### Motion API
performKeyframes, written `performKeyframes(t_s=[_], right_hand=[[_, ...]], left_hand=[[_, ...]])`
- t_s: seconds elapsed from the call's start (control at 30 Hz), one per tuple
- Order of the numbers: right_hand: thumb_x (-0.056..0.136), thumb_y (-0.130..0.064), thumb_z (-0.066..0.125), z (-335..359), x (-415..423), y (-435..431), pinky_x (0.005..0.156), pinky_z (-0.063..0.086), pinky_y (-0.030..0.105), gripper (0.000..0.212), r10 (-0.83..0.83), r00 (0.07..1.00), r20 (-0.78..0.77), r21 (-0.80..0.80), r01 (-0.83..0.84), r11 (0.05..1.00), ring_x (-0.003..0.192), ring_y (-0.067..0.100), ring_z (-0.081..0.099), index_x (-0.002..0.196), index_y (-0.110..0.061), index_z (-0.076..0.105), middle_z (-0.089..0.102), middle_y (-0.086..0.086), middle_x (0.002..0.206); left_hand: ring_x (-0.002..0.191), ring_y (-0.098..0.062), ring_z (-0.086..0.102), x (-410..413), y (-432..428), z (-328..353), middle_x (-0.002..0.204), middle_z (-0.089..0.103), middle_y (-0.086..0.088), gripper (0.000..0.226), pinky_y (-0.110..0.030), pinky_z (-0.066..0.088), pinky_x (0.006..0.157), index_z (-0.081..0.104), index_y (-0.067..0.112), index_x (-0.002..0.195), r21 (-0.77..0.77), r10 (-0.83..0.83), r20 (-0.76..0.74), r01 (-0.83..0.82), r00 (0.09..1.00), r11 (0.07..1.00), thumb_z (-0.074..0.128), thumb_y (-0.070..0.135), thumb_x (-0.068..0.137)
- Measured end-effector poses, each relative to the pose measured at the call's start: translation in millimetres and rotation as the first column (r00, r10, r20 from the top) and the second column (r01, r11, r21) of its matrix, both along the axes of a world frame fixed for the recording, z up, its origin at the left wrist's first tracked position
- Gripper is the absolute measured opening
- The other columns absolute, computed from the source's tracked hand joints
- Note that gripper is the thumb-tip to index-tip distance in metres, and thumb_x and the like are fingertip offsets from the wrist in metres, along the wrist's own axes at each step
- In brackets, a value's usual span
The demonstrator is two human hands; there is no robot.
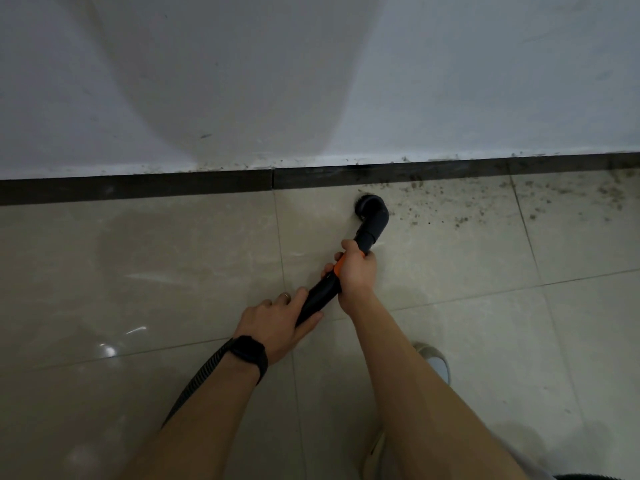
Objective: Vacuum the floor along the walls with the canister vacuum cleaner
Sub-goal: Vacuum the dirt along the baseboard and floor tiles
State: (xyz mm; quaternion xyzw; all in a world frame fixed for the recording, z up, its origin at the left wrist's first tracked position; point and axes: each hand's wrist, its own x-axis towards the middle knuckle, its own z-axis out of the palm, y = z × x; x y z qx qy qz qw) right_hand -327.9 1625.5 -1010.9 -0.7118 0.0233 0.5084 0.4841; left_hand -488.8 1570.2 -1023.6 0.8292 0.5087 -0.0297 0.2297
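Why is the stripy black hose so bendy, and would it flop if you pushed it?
Probably floppy: the ribbed hose curves loosely behind the left hand, so a push would likely just bend it. The smooth tube ahead looks stiff: it runs straight up to the right hand.

A black watch [250, 355] with a dark rectangular face is worn in the near middle, and a thin pale ring [285, 295] shows a little farther off, to its right. On the near right a pale grey shoe [434, 363] points away, partly hidden, and the edge of a beige shoe [375, 448] lies nearer still. A dark skirting board [138, 190] runs left to right across the far side, with a joint [273, 180] near its middle.
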Motion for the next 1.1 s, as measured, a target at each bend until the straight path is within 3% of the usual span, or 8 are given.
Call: performKeyframes(t_s=[0.37, 0.57, 0.73, 0.87, 1.1], right_hand=[[0.097, -0.015, 0.057, 0, 5, 25, 0.048, 0.051, 0.031, 0.011, 0.04, 0.998, 0.045, -0.015, -0.04, 0.999, 0.045, 0.016, 0.052, 0.105, -0.012, 0.05, 0.051, 0.006, 0.077], [0.097, -0.014, 0.056, 3, -13, 34, 0.045, 0.05, 0.03, 0.011, 0.077, 0.996, 0.044, -0.019, -0.077, 0.997, 0.043, 0.016, 0.051, 0.105, -0.012, 0.049, 0.051, 0.007, 0.077], [0.098, -0.014, 0.055, 4, -61, 30, 0.046, 0.051, 0.03, 0.011, 0.143, 0.99, -0.005, -0.008, -0.143, 0.99, 0.042, 0.016, 0.051, 0.106, -0.012, 0.047, 0.05, 0.006, 0.073], [0.097, -0.015, 0.056, 1, -117, 28, 0.047, 0.052, 0.032, 0.013, 0.227, 0.972, -0.056, -0.01, -0.228, 0.974, 0.04, 0.016, 0.052, 0.104, -0.013, 0.046, 0.051, 0.009, 0.075], [0.094, -0.017, 0.06, 4, -204, 27, 0.046, 0.053, 0.034, 0.014, 0.407, 0.908, -0.102, 0.01, -0.409, 0.913, 0.037, 0.017, 0.055, 0.095, -0.013, 0.046, 0.052, 0.012, 0.078]], left_hand=[[0.072, -0.024, 0.06, 9, 17, -3, 0.092, 0.059, 0.002, 0.055, -0.029, 0.036, 0.053, 0.027, 0.032, 0.111, -0.038, 0.036, 0.018, -0.036, 0.999, 0.999, 0.008, 0.076, 0.085], [0.076, -0.026, 0.061, -5, 17, 5, 0.098, 0.059, 0.0, 0.052, -0.032, 0.044, 0.056, 0.027, 0.032, 0.116, -0.095, 0.1, -0.025, -0.102, 0.995, 0.99, 0.016, 0.075, 0.089], [0.078, -0.025, 0.06, -49, 7, 15, 0.1, 0.059, 0.0, 0.056, -0.038, 0.053, 0.065, 0.029, 0.032, 0.117, -0.13, 0.166, -0.07, -0.174, 0.984, 0.976, 0.012, 0.075, 0.086], [0.08, -0.025, 0.061, -99, -5, 23, 0.101, 0.058, 0.001, 0.049, -0.04, 0.054, 0.07, 0.031, 0.033, 0.121, -0.193, 0.28, -0.088, -0.292, 0.956, 0.937, 0.021, 0.071, 0.092], [0.076, -0.026, 0.062, -164, -32, 45, 0.094, 0.058, 0.003, 0.042, -0.039, 0.052, 0.068, 0.032, 0.035, 0.109, -0.233, 0.471, -0.095, -0.48, 0.877, 0.846, 0.023, 0.071, 0.09]])
